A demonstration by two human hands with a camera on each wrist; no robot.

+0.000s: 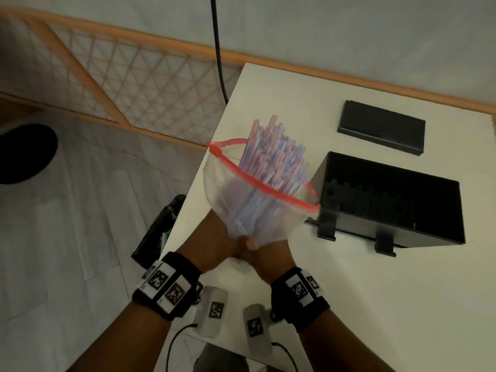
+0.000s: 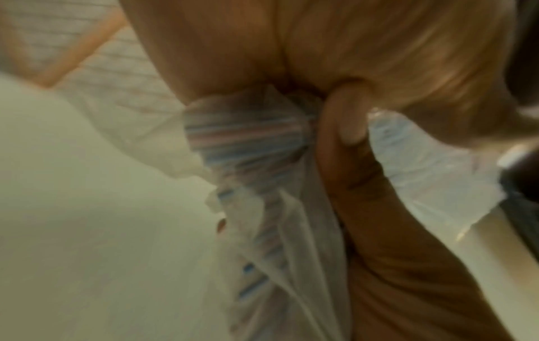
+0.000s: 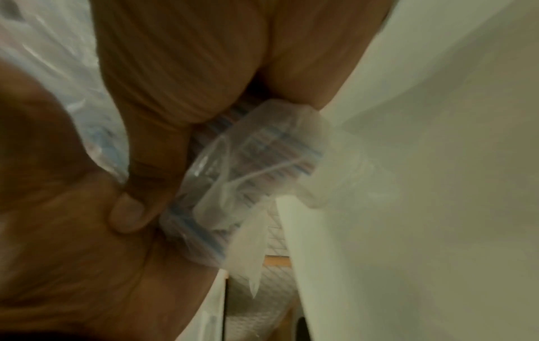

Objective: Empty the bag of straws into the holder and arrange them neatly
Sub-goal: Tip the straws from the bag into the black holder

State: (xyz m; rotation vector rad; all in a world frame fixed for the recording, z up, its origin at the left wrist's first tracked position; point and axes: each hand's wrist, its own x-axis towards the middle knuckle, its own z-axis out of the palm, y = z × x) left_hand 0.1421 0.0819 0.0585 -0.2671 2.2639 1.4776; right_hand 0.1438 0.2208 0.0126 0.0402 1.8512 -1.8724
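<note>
A clear zip bag (image 1: 225, 183) with a red zip rim stands open above the white table (image 1: 349, 304). A bundle of pink, blue and white straws (image 1: 273, 154) sticks out of its mouth, leaning away from me. My left hand (image 1: 214, 242) and right hand (image 1: 263, 253) together squeeze the bag's gathered bottom around the straw ends. In the left wrist view, plastic (image 2: 262, 161) bunches under the curled fingers. The right wrist view shows the same bunched bag (image 3: 248, 166). The black open holder (image 1: 389, 202) stands just right of the bag.
A flat black lid (image 1: 381, 127) lies behind the holder. The table's left edge runs just left of the bag, with grey floor below. A black cable (image 1: 218, 49) hangs at the back. A dark object (image 1: 158, 232) leans by the table's left side.
</note>
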